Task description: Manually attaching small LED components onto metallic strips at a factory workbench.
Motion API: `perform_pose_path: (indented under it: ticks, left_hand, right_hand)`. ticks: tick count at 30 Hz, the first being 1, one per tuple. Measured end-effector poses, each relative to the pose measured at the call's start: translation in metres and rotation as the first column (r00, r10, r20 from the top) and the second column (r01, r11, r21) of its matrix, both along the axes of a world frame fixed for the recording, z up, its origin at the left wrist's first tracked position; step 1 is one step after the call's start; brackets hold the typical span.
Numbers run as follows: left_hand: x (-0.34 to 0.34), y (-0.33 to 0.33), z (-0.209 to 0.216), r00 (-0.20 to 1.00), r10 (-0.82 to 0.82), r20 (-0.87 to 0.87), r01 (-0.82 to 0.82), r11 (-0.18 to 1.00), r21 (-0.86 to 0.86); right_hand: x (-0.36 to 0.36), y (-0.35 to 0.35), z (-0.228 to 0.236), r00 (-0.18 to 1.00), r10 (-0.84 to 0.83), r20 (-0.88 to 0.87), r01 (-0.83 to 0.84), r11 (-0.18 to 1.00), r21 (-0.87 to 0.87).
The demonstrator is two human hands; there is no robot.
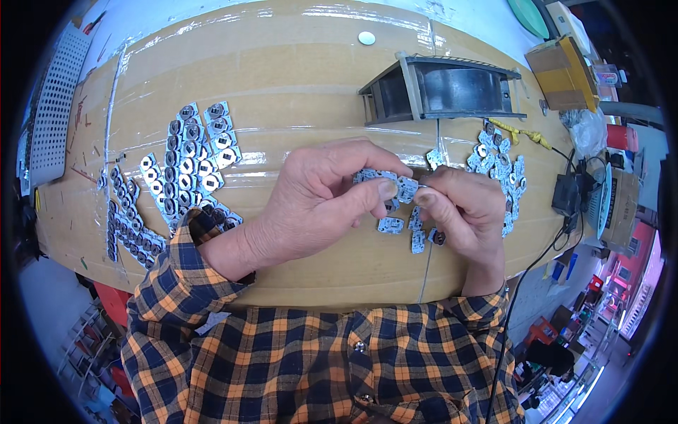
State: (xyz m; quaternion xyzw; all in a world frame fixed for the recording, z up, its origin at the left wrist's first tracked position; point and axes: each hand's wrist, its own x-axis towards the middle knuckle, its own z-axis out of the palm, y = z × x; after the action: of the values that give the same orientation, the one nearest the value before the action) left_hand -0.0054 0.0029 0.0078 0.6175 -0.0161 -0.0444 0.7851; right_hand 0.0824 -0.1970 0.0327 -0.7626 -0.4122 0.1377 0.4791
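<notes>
Over the middle of the table, my left hand (pixel 311 187) pinches a small white circuit board (pixel 407 189) between thumb and forefinger; further boards show behind the thumb. My right hand (pixel 466 208) is closed at this board's right edge, thumb against forefinger. Whatever its fingertips grip is too small to make out. Just below the hands lie several loose circuit boards (pixel 390 225), partly covered by the fingers. To the left, rows of boards with round metal parts (pixel 187 164) spread over the table. A looser pile of boards (pixel 503 169) lies beyond my right hand.
A black fan in a frame (pixel 462 88) stands behind my hands on the cardboard-covered table (pixel 296 85). A white disc (pixel 366 38) lies farther back. At right are a yellow-wrapped cord (pixel 522 133), a black adapter (pixel 566 194) and a cardboard box (pixel 558 74). A perforated tray (pixel 56 106) stands far left.
</notes>
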Motion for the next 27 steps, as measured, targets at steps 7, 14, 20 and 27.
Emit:
perform_pose_path:
  ticks: [7, 14, 20, 27]
  left_hand:
    - [0.002, 0.0, 0.001, 1.0, 0.011, 0.005, -0.011, 0.999, 0.049]
    - [0.003, -0.004, 0.002, 0.988, 0.056, -0.146, -0.072, 0.992, -0.102]
    - [0.006, 0.008, -0.006, 0.935, -0.265, -0.238, 0.032, 0.727, -0.685]
    - [0.008, 0.008, -0.007, 0.925, -0.24, -0.294, -0.044, 0.702, -0.711]
  right_hand:
    - [-0.002, 0.001, 0.0, 0.999, -0.047, -0.008, 0.048, 0.999, 0.011]
    - [-0.002, 0.008, -0.009, 0.996, -0.014, 0.092, 0.013, 1.0, 0.012]
    - [-0.009, 0.004, 0.001, 0.661, -0.02, -0.75, 0.118, 0.99, 0.078]
    - [-0.012, 0.015, -0.004, 0.347, 0.066, -0.935, 0.293, 0.94, 0.175]
